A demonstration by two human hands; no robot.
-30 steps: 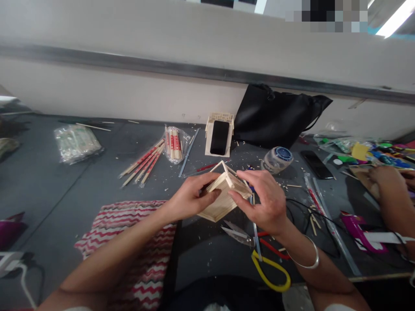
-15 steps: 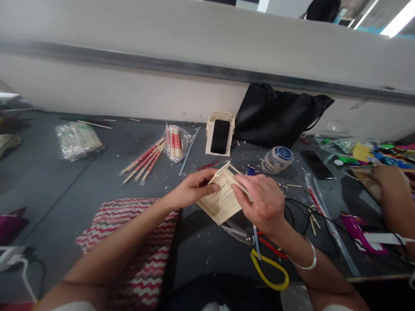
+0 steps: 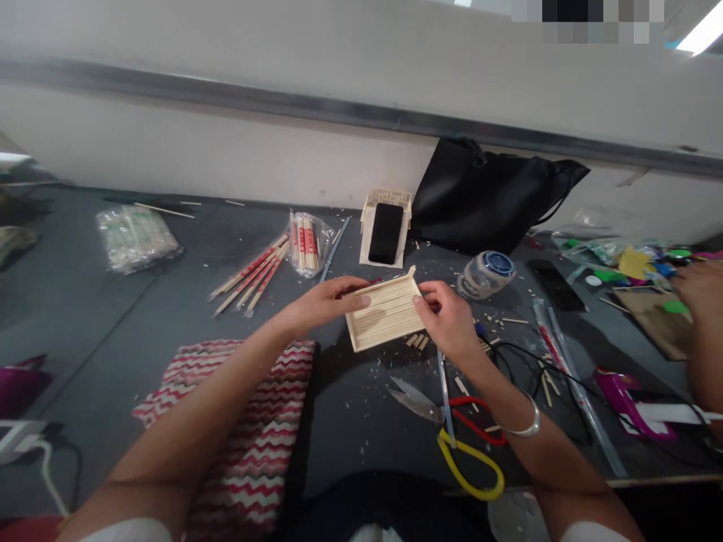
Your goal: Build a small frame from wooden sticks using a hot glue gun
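Between both hands is a small tray-like panel [image 3: 387, 316] of pale wooden sticks laid side by side, with a raised stick rim. My left hand [image 3: 333, 305] grips its left end, thumb on top and fingers beneath. At the right end, my right hand [image 3: 446, 316] pinches the edge between thumb and fingers. The panel is held tilted above the table. Below my right hand lie scissors [image 3: 418, 399] with one red and one yellow handle, a clear glue stick [image 3: 444, 384] across them. Short cut stick pieces [image 3: 418, 341] rest just under the panel.
A phone [image 3: 387, 233] leans on a stick model at the back. Around it are a black bag [image 3: 486, 199], a lidded jar [image 3: 486, 275], chopsticks [image 3: 254, 275] and a striped cloth [image 3: 248, 436]. A purple glue gun [image 3: 633, 403] with cables lies right, near another person's hand [image 3: 700, 290].
The stick panel has turned from a diamond-like slant to lie more lengthwise between my hands. My right hand has shifted to its right end. The other person's hand has moved up and right.
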